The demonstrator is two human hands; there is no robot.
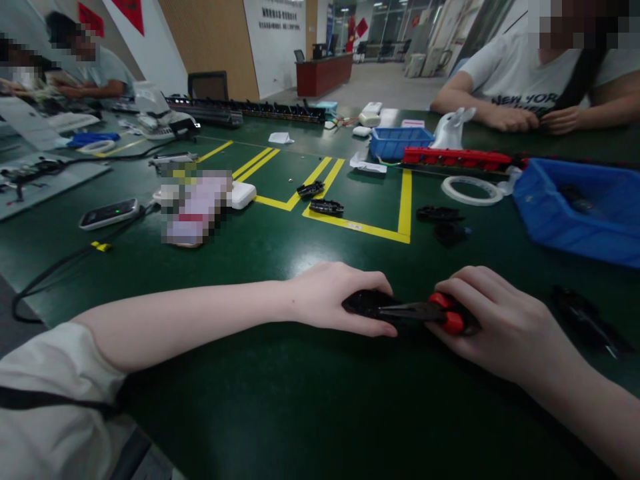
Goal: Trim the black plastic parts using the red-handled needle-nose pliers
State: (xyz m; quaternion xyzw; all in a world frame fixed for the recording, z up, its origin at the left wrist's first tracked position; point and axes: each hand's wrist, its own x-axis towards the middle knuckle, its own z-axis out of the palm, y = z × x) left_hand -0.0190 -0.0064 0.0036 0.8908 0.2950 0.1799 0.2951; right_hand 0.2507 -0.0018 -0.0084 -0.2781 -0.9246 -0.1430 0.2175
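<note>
My left hand (335, 297) lies on the green table (280, 400) with its fingers curled over a small black plastic part (367, 303), pinning it down. My right hand (493, 320) is closed round the red handles of a pair of pliers (425, 312). The dark jaws of the pliers reach left into the black part under my left fingers. Both hands rest low on the table near its front edge.
Two more black parts (320, 199) lie inside yellow floor-tape lines, others (443, 223) to the right. A blue bin (580, 207) stands at right, a tape roll (473, 190) and red strip (457, 158) behind. A person sits across the table at right, others far left.
</note>
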